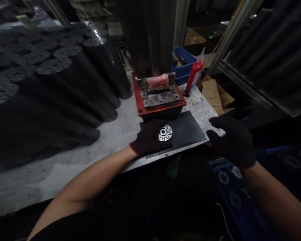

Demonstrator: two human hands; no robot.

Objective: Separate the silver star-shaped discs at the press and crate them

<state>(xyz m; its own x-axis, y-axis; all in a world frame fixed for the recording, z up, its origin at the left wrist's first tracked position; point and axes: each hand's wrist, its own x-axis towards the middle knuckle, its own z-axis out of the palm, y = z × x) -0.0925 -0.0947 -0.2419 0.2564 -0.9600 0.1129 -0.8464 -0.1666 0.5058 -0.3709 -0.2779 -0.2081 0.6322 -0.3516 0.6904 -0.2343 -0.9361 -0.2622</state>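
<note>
My left hand (152, 138), in a dark glove with a red cuff edge, is closed around a round slotted metal rotor core (165, 133). The bright end face of the core points up and shows a small centre hole. Beneath that hand lies a dark flat mat (188, 129) at the table's front edge. Off to the right, my gloved right hand (232, 139) is held in the air with thumb and fingers apart and nothing visible between them. Just behind the left hand stands a red-framed fixture (163, 108) with metal plates and a pink wrapped piece on top.
Tall dark cylinder stacks (90, 80) crowd the left of the table (110, 134). Behind the fixture are a blue bin (184, 78) and a red bottle (195, 74). A cardboard box (212, 93) sits to the right. Blue trays (215, 190) with round parts lie below my right hand.
</note>
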